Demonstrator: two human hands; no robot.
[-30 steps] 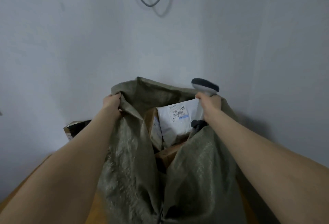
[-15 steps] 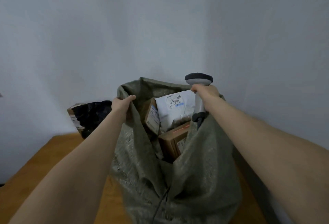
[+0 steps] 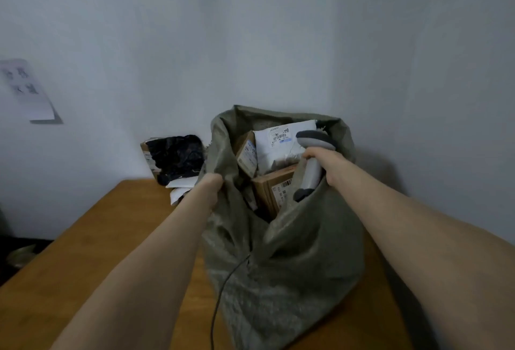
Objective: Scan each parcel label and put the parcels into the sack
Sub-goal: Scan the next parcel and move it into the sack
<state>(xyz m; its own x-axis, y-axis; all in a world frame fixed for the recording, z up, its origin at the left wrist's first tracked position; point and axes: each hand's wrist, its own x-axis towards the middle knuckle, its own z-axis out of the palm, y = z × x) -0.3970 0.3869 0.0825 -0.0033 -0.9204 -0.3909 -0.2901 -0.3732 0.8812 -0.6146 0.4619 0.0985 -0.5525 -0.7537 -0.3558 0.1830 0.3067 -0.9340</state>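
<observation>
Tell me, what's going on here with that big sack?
A person is filling a grey-green sack on a wooden table with parcels. The left hand grips the sack's rim, holding it open; the right hand holds a handheld scanner at the opposite rim. Inside sit cardboard boxes and a white mailer. A black-wrapped parcel lies on the table behind.

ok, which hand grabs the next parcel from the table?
Probably left. The left hand grips only the sack rim, close to the black parcel; the right hand holds the scanner on the far side.
</observation>
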